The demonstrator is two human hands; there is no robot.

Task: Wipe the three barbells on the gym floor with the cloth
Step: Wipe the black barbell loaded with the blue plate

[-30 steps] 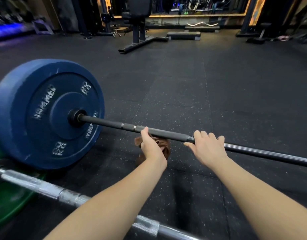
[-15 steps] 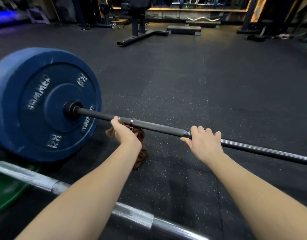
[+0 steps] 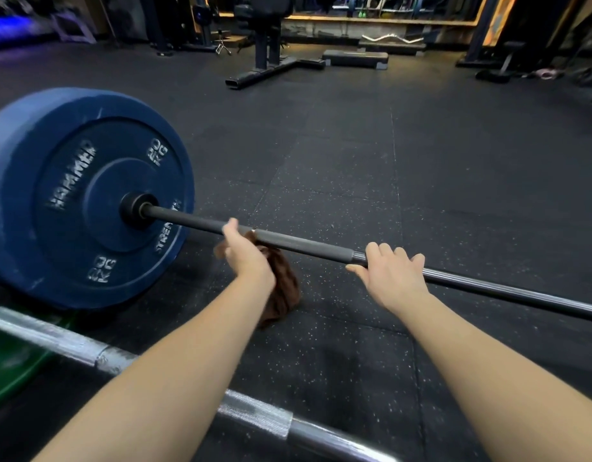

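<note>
- Now the left hand (image 3: 246,255) is clamped around a crumpled brown cloth (image 3: 283,288), pressing it against the shaft of a black steel barbell (image 3: 304,245); the thumb points up on the near side, and the cloth's loose end hangs down to the black speckled rubber floor (image 3: 354,161).
- The right hand (image 3: 391,278) is on the same shaft further right, fingers curled over the top and thumb stretched out to the left, just where the matte grip section ends.
- A round blue rubber weight plate (image 3: 71,195) marked 20 KG sits on the left end of the barbell and stands on the floor.
- Nearer the camera lies a silver knurled barbell (image 3: 254,416), passing under both forearms, with a green weight plate (image 3: 11,365) at its left end.
- Across the room are a black bench frame (image 3: 271,61), a low dark step platform (image 3: 354,57) and a pale wavy curl bar (image 3: 391,38).
- Compared with one second ago, the left hand and cloth have moved along the shaft towards the blue plate, from the right of the thin silver ring mark to its left.
- The right hand is at the same spot as before.
</note>
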